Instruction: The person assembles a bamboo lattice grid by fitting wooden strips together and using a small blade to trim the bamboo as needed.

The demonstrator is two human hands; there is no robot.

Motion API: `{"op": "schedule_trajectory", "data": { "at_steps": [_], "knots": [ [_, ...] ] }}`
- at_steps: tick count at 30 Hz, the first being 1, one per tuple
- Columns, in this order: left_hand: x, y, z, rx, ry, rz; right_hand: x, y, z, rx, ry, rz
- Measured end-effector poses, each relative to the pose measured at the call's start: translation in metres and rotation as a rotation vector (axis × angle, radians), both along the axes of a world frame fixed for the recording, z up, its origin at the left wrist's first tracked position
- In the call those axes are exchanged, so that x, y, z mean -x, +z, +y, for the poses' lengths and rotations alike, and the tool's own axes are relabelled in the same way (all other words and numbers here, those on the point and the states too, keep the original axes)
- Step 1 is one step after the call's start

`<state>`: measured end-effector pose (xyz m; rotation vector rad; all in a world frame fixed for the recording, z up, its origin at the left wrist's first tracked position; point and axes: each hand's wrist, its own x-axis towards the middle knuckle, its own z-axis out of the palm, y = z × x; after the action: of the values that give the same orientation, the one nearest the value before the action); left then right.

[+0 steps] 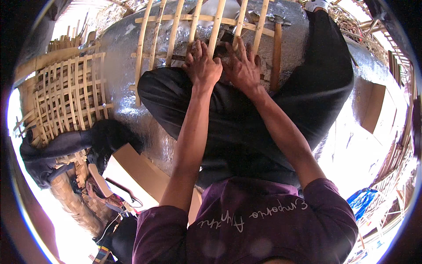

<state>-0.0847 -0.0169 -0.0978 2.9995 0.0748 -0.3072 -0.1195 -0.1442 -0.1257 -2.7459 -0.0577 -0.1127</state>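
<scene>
A lattice of pale bamboo strips [176, 27] lies in front of my crossed legs, with long strips running away from me and a cross strip [228, 20] woven through farther off. My left hand [204, 68] has its fingers bent over the near part of the strips, gripping there. Beside it, my right hand [244, 70] also grips strips, its fingers curled down with small gaps between them. The fingertips of both hands are partly hidden among the strips. Just right of the lattice lies a hammer [276, 55] with a brown wooden handle.
Silvery foil sheeting [119, 53] covers the floor under the work. At left stands a finished-looking woven bamboo panel [70, 90], near dark cloth [66, 143]. An open cardboard box [132, 176] sits by my left arm. Another cardboard piece [374, 108] and a blue plastic bag [361, 202] are at right.
</scene>
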Motion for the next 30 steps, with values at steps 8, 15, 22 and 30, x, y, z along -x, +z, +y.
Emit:
{"op": "schedule_trajectory", "data": {
  "at_steps": [8, 15, 22, 30],
  "knots": [
    [-0.0003, 0.0004, -0.0004, -0.001, -0.006, 0.003, 0.0000, 0.0026, 0.0002, -0.039, 0.001, -0.006],
    [0.0006, -0.0001, 0.0017, -0.013, -0.017, -0.009, 0.0020, 0.0091, 0.0013, -0.084, 0.005, 0.002],
    [0.0018, -0.0038, 0.0037, -0.005, -0.030, -0.024, 0.0031, 0.0038, 0.0001, -0.086, 0.008, -0.025],
    [0.0004, 0.0017, 0.0027, 0.015, -0.010, -0.059, 0.0014, 0.0046, -0.0004, -0.177, 0.002, -0.044]
  ]
}}
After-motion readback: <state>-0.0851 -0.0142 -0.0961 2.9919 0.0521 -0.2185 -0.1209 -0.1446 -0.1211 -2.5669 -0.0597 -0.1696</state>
